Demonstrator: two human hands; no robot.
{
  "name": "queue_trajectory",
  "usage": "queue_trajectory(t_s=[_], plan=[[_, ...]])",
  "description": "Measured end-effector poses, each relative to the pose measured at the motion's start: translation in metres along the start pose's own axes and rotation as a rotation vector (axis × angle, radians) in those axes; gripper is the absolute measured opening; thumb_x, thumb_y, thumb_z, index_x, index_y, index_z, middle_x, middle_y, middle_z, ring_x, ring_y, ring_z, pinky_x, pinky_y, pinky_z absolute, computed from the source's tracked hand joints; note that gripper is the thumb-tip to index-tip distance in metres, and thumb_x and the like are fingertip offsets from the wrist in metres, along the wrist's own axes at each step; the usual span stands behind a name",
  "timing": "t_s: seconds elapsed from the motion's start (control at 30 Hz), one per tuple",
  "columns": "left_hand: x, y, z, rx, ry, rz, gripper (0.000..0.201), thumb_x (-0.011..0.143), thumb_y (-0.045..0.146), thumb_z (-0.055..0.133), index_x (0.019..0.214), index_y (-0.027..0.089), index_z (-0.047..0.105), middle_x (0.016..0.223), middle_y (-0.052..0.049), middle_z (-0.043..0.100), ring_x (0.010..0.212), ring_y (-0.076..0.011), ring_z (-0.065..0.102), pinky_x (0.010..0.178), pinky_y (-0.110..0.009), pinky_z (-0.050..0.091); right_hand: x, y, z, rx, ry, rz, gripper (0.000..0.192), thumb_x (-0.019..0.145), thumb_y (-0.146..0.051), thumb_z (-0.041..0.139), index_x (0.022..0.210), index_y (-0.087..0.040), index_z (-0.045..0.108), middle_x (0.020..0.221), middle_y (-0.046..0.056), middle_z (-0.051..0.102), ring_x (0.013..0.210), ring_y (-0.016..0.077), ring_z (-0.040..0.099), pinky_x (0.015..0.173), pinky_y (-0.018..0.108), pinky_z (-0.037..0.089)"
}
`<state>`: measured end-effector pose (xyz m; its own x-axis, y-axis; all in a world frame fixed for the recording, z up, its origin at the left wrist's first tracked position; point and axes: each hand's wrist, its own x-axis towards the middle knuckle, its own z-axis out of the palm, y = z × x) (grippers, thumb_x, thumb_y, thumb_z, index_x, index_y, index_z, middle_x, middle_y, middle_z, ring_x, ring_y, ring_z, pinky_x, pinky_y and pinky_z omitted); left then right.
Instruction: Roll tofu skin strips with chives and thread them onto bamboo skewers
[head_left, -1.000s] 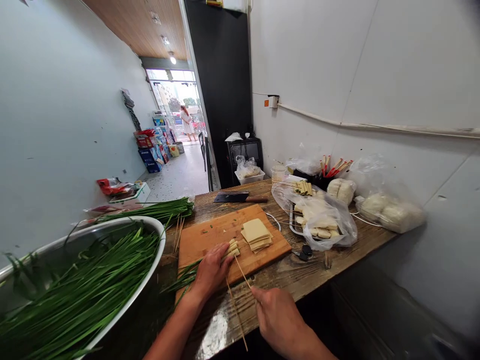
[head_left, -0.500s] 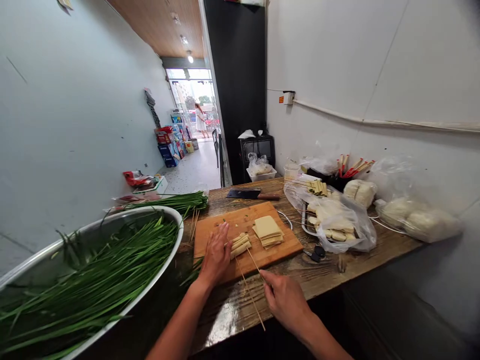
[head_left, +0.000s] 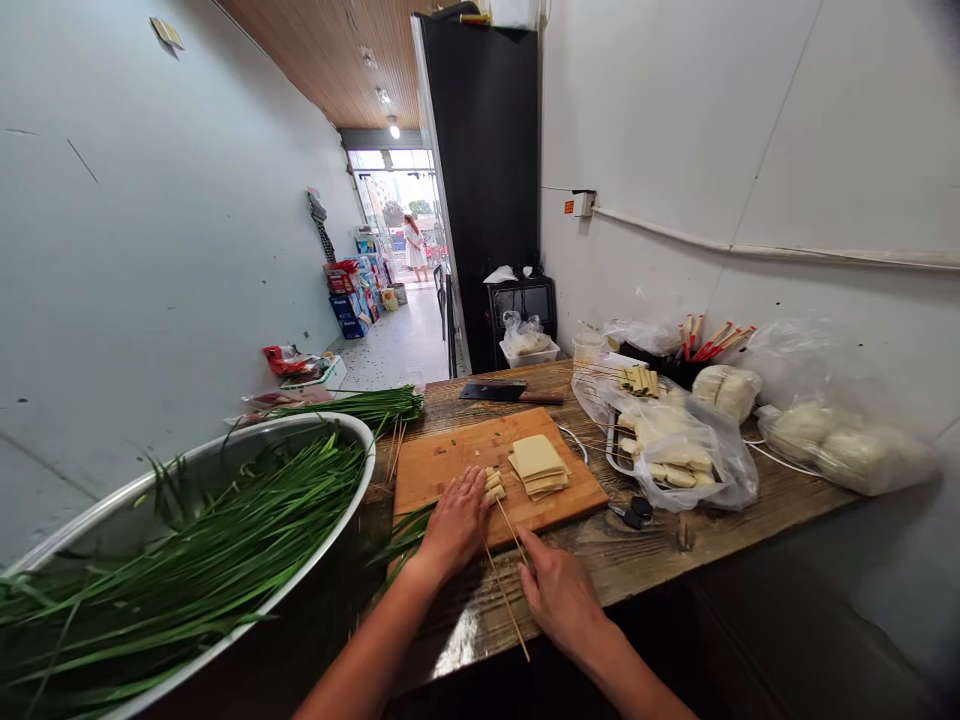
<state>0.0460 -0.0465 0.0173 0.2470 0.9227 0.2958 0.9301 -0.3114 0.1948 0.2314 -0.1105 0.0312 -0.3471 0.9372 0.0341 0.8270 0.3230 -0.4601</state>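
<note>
Your right hand (head_left: 562, 590) pinches a thin skewer (head_left: 511, 526), its tip at the pale rolls (head_left: 495, 485) on the near part of the cutting board (head_left: 435, 460). Your left hand (head_left: 455, 522) lies flat over those rolls, fingers stretched out rather than gripping, and hides part of them. A second skewer (head_left: 508, 605) slants over the table edge between your arms. Green stalks (head_left: 409, 528) stick out beneath your left hand, and the large metal basin (head_left: 368, 445) of greens crowds your left side. Just right of the rolls, a stack of pale sheets (head_left: 538, 460) takes up the board's right side. Keys (head_left: 636, 512) lie off its right corner, with a tray (head_left: 612, 448) partly under a clear plastic bag (head_left: 739, 470) beyond them. A cleaver (head_left: 506, 392) rests past the board's far edge; a bundle of greens (head_left: 375, 404) lies behind the basin. Farther off, boxes (head_left: 351, 310) line the left wall, and a person (head_left: 415, 248) in white stands by the doorway.
</note>
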Motion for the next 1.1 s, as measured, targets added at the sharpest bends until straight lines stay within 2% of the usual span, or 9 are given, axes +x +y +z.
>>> queue_trajectory(t_s=[0.17, 0.3, 0.53, 0.63, 0.8, 1.1], plan=[[-0.002, 0.003, 0.005, 0.02, 0.015, -0.048, 0.041, 0.092, 0.028, 0.034, 0.129, 0.014, 0.045, 0.135, -0.012, 0.045, 0.128, -0.0233, 0.038, 0.106, -0.044, 0.032, 0.009, -0.005, 0.004, -0.058, 0.002, -0.023, 0.043, 0.087, -0.015, 0.036, 0.128, -0.016, 0.049, 0.09, 0.013, 0.07, 0.079, 0.0203, 0.066, 0.064, 0.025, 0.043], [-0.002, 0.005, 0.006, 0.037, 0.004, -0.05, 0.041, 0.091, 0.026, 0.034, 0.129, 0.015, 0.046, 0.134, -0.011, 0.047, 0.127, -0.0231, 0.039, 0.106, -0.043, 0.031, 0.008, -0.003, 0.004, -0.121, -0.02, -0.052, 0.048, 0.085, -0.012, 0.037, 0.131, -0.014, 0.045, 0.087, 0.015, 0.07, 0.076, 0.0214, 0.066, 0.062, 0.026, 0.043], [0.005, 0.009, 0.004, 0.02, -0.022, -0.099, 0.042, 0.091, 0.034, 0.038, 0.127, 0.015, 0.046, 0.13, -0.013, 0.051, 0.123, -0.0238, 0.045, 0.102, -0.041, 0.035, 0.008, -0.004, 0.003, -0.115, -0.029, -0.05, 0.047, 0.084, -0.012, 0.039, 0.129, -0.013, 0.047, 0.088, 0.014, 0.07, 0.079, 0.0205, 0.066, 0.063, 0.024, 0.041], [0.005, 0.013, 0.003, 0.028, 0.002, -0.12, 0.04, 0.089, 0.031, 0.042, 0.124, 0.014, 0.049, 0.128, -0.014, 0.053, 0.121, -0.0247, 0.047, 0.101, -0.041, 0.037, 0.008, 0.0, 0.004, -0.103, -0.021, -0.064, 0.046, 0.085, -0.013, 0.037, 0.129, -0.015, 0.048, 0.09, 0.013, 0.07, 0.081, 0.0202, 0.065, 0.064, 0.024, 0.04], [0.002, 0.014, 0.005, 0.015, 0.078, -0.103, 0.036, 0.088, 0.031, 0.044, 0.12, 0.016, 0.052, 0.125, -0.011, 0.056, 0.118, -0.0244, 0.048, 0.101, -0.041, 0.037, 0.01, 0.006, 0.001, -0.097, -0.023, -0.097, 0.045, 0.084, -0.012, 0.038, 0.128, -0.015, 0.05, 0.089, 0.012, 0.07, 0.078, 0.0193, 0.065, 0.063, 0.023, 0.04], [0.004, 0.01, 0.005, -0.033, 0.057, -0.085, 0.035, 0.088, 0.029, 0.044, 0.119, 0.017, 0.055, 0.122, -0.009, 0.058, 0.115, -0.0237, 0.051, 0.098, -0.04, 0.042, 0.018, 0.002, -0.005, -0.117, -0.02, -0.115, 0.039, 0.084, -0.013, 0.036, 0.116, -0.017, 0.059, 0.084, 0.01, 0.07, 0.076, 0.0201, 0.065, 0.06, 0.024, 0.038]])
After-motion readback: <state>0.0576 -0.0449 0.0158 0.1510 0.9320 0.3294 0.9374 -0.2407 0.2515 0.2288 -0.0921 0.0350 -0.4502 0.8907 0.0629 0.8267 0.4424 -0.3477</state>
